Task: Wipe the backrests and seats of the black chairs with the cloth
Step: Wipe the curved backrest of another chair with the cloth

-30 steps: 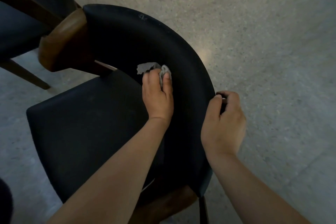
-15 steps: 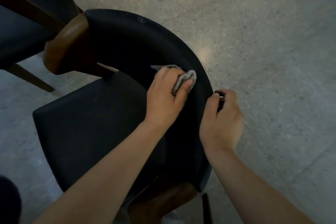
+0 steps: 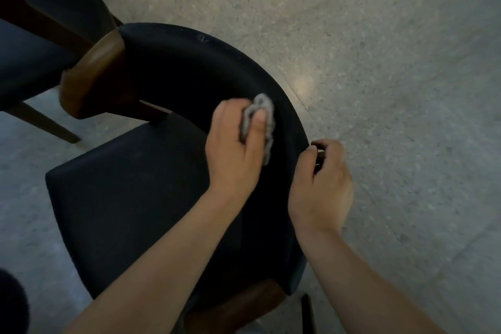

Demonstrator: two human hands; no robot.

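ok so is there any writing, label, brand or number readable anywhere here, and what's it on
None: no word, label, brand, number or sign can be read.
The grey cloth in the left hand is plain.
The black backrest, gripped by the right hand, bears only a pale scuff, not lettering.
The floor is only speckled.

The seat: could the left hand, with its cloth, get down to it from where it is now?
Probably yes. The left hand presses the cloth on the backrest, right above the seat, and nothing shows between them. The right hand grips the backrest rim, off to the side.
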